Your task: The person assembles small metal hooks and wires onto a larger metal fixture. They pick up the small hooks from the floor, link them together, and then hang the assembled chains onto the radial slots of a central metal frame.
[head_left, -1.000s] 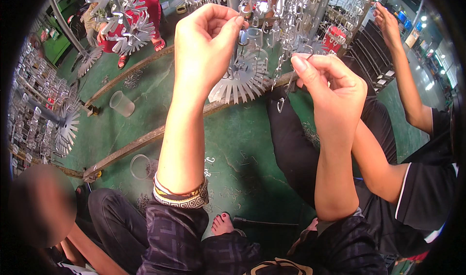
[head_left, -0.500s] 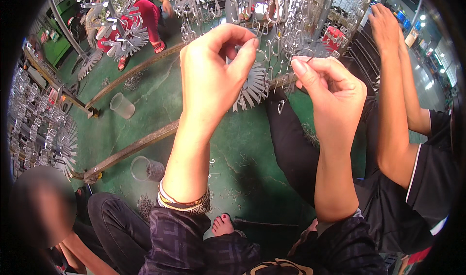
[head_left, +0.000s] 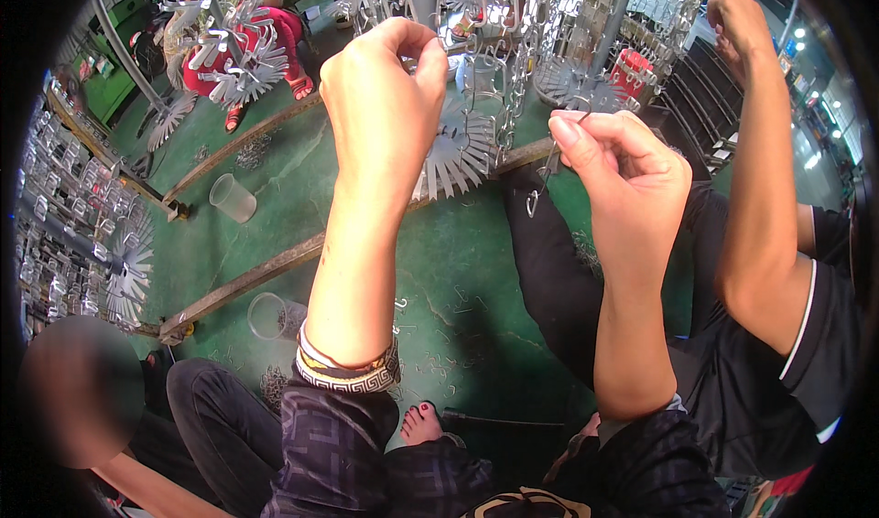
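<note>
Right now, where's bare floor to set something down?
Green floor looks open between farther clear cup and left forearm; also short of nearer beam, left of the black trouser leg. Crowded: hanging hooks ahead; parts pile by nearer cup; scattered bits beyond the bare foot.

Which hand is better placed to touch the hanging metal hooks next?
Probably left: the left hand is raised higher and looks nearer the hanging metal hooks, while the right hand pinches thin bent wire.

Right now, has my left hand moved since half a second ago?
Yes, your left hand moved left and slightly up in view, against the upper clear cup on the floor.
</note>
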Motion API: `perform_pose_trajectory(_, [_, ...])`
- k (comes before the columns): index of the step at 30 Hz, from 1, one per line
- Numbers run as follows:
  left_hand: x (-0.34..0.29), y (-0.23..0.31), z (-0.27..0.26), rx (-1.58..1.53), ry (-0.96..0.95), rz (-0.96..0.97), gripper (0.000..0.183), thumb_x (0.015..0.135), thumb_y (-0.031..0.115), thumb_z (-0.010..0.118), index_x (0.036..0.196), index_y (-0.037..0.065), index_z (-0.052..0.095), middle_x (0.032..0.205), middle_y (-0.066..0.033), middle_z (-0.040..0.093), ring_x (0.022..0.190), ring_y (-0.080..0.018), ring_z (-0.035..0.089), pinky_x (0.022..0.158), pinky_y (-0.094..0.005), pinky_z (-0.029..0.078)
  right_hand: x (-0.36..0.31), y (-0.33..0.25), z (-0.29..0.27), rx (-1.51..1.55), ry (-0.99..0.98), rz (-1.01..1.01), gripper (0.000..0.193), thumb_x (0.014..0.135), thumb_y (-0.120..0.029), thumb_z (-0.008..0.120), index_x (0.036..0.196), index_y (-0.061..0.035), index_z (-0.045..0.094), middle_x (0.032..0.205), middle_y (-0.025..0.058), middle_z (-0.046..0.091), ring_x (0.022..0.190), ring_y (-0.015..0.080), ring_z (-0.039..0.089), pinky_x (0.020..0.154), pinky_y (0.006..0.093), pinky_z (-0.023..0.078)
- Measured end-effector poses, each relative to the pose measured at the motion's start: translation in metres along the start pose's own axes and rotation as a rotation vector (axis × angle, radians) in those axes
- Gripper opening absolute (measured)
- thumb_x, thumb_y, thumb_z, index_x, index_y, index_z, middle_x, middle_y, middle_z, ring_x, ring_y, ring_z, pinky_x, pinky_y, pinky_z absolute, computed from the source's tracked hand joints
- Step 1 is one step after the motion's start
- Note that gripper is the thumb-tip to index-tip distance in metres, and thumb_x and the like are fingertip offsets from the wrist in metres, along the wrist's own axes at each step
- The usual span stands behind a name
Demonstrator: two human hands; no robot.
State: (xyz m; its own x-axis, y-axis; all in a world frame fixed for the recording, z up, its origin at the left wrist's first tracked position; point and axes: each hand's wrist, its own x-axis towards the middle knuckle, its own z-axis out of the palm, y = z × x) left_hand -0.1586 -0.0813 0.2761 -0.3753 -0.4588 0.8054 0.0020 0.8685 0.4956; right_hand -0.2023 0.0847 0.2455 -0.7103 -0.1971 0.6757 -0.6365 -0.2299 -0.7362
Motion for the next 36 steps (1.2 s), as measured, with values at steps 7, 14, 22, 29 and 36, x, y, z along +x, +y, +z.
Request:
perform_pose_trajectory(7, [-0.006, -0.008, 0.000, -0.017, 0.025, 0.007, 0.008, 0.074, 0.010, 0.068, 0.078, 0.003, 0.068, 0.064, -0.0125, 0.064, 0.058, -0.0239, 0.063, 0.061, -0.0333, 0.049, -0.004, 0.003, -0.001, -0.038, 0.001, -0.044, 0.008, 0.074, 0.001, 0.073, 0.081, 0.0032, 0.069, 0.071, 0.0006, 0.062, 0.056, 0.0006, 0.039, 0.049, 0.0172, 0.030])
perform_pose_trajectory(14, [-0.020, -0.016, -0.014, -0.144, 0.031, 0.004, 0.011, 0.074, 0.010, 0.071, 0.081, 0.003, 0.068, 0.063, -0.0078, 0.063, 0.054, -0.0130, 0.056, 0.056, -0.0271, 0.046, -0.012, 0.004, 0.000, -0.059, -0.027, -0.034, 0.008, 0.074, 0.000, 0.074, 0.080, 0.0020, 0.069, 0.068, -0.0002, 0.061, 0.056, 0.0009, 0.039, 0.049, 0.0174, 0.030])
perform_pose_trajectory(22, [-0.099, -0.047, -0.040, -0.648, -0.244, -0.259, 0.010, 0.079, 0.003, 0.069, 0.089, 0.001, 0.068, 0.081, -0.0014, 0.065, 0.068, -0.0046, 0.052, 0.062, -0.0188, 0.040, -0.020, 0.014, 0.003, 0.009, -0.142, 0.008, 0.008, 0.074, -0.004, 0.074, 0.079, 0.0003, 0.070, 0.066, -0.0011, 0.062, 0.055, 0.0011, 0.041, 0.048, 0.0177, 0.030])
perform_pose_trajectory(29, [-0.193, -0.081, -0.028, -1.071, -0.619, -0.566, 0.071, 0.066, 0.004, 0.079, 0.129, 0.004, 0.045, 0.126, -0.0069, 0.052, 0.109, -0.0168, 0.054, 0.087, -0.0300, 0.044, -0.058, 0.038, 0.040, 0.108, -0.352, 0.219, 0.009, 0.075, -0.007, 0.073, 0.079, 0.0008, 0.070, 0.064, -0.0005, 0.060, 0.055, 0.0022, 0.047, 0.048, 0.0176, 0.034])
perform_pose_trajectory(36, [-0.264, -0.131, -0.038, -1.105, -0.522, -0.921, 0.049, 0.075, -0.006, 0.070, 0.120, 0.003, 0.052, 0.107, -0.0100, 0.061, 0.096, -0.0163, 0.059, 0.080, -0.0278, 0.051, -0.128, 0.101, 0.081, 0.220, -0.552, 0.744, 0.011, 0.077, -0.009, 0.070, 0.079, 0.0019, 0.070, 0.063, 0.0074, 0.065, 0.053, 0.0073, 0.057, 0.048, 0.0217, 0.044])
